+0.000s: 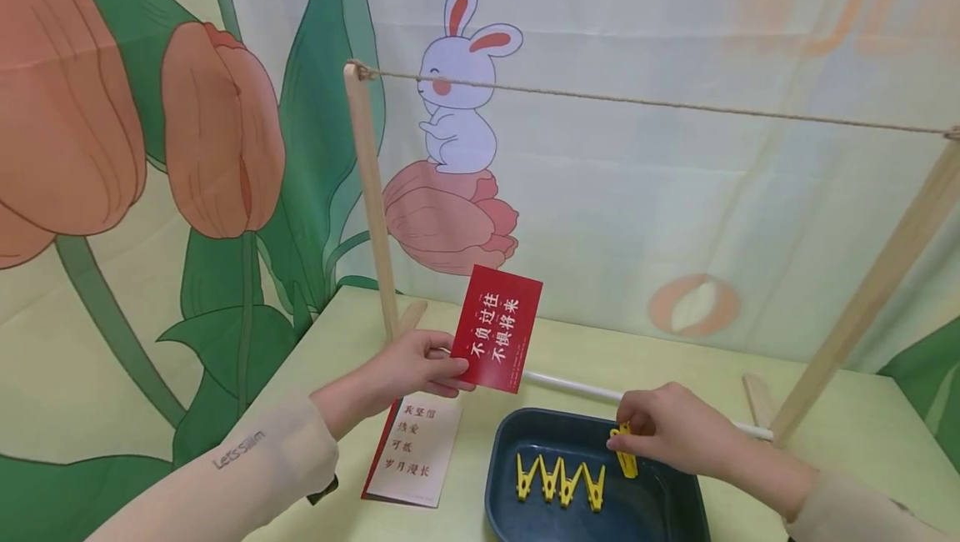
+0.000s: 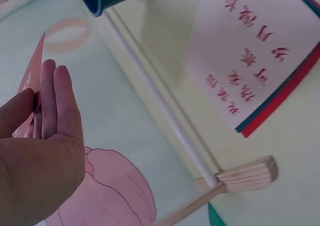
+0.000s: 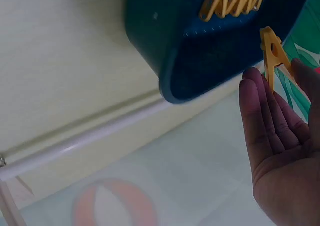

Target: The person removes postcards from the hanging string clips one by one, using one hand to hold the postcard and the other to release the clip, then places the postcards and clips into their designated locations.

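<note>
My left hand [image 1: 423, 365] pinches a red card [image 1: 504, 317] with white Chinese lettering by its lower left edge, raised above the table. In the left wrist view the same card [image 2: 33, 70] shows nearly edge-on between thumb and fingers. Over the far right part of a dark blue tray [image 1: 517, 423], my right hand [image 1: 675, 429] pinches a yellow clothespin [image 1: 627, 452]. The right wrist view has this clothespin [image 3: 273, 53] between thumb and fingertips. Several more yellow clothespins [image 1: 567, 484] stand in a row inside the tray.
A stack of cards [image 1: 420, 450], white on top with red lettering, lies left of the tray. Behind, a twine line [image 1: 637, 98] runs between wooden posts, left [image 1: 371, 200] and right [image 1: 870, 283]. A white rod [image 1: 573, 385] joins their bases. A printed cloth [image 1: 600, 208] hangs behind.
</note>
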`<state>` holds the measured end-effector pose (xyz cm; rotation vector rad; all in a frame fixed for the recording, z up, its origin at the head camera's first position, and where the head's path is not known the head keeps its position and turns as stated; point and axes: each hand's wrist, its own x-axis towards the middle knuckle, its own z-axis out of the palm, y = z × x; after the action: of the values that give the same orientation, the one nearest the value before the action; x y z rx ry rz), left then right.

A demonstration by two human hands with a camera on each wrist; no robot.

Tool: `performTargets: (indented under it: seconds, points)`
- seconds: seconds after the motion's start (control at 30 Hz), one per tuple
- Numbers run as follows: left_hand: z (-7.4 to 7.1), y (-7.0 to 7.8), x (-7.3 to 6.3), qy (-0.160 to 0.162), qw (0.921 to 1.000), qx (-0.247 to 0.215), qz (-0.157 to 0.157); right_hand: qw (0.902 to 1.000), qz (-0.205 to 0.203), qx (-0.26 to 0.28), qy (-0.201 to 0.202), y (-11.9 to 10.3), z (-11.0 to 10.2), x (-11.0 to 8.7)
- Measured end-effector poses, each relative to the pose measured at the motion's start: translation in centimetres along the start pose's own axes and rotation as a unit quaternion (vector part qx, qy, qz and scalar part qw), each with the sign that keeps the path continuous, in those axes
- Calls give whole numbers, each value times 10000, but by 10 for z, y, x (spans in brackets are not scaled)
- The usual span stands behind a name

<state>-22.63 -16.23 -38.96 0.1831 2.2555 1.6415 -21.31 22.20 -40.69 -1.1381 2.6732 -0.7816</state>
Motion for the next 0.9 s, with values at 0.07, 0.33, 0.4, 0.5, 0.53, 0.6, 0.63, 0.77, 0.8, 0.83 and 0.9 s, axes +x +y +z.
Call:
performTargets:
  seconds: [0.07, 0.33, 0.4, 0.5, 0.53, 0.6, 0.63, 0.77, 0.8, 0.83, 0.9]
  points:
    - [-1, -7, -3, 53, 10000, 10, -76, 9999, 36, -88, -82, 2, 7, 0]
    - [-9, -32, -16, 186, 9995, 22, -258, 9970, 41, -746, -177, 17, 32, -4]
    - [-11, -38, -19, 174, 9994, 28, -304, 9947, 24, -995, -256, 20, 37, -5]
    - [-13, -48, -22, 136, 9991, 6, -409, 9904, 20, -1312, -444, 23, 42, -7]
    - [-14, -51, -23, 117, 9989, -8, -443, 9892, 32, -1372, -518, 24, 43, -7]
    - [-16, -57, -25, 102, 9987, -19, -492, 9876, 68, -1426, -647, 25, 46, -6]
    - [-16, -59, -26, 105, 9987, -22, -508, 9871, 79, -1444, -688, 25, 47, -6]
    - [-18, -70, -29, 138, 9982, -35, -584, 9864, 96, -1432, -805, 26, 50, -4]
    - [-18, -72, -30, 149, 9980, -35, -616, 9863, 96, -1432, -812, 26, 51, -3]
    - [-18, -75, -31, 154, 9977, -49, -654, 9864, 98, -1419, -822, 26, 52, -3]
    - [-19, -79, -33, 156, 9971, -63, -738, 9865, 124, -1393, -848, 27, 53, -2]
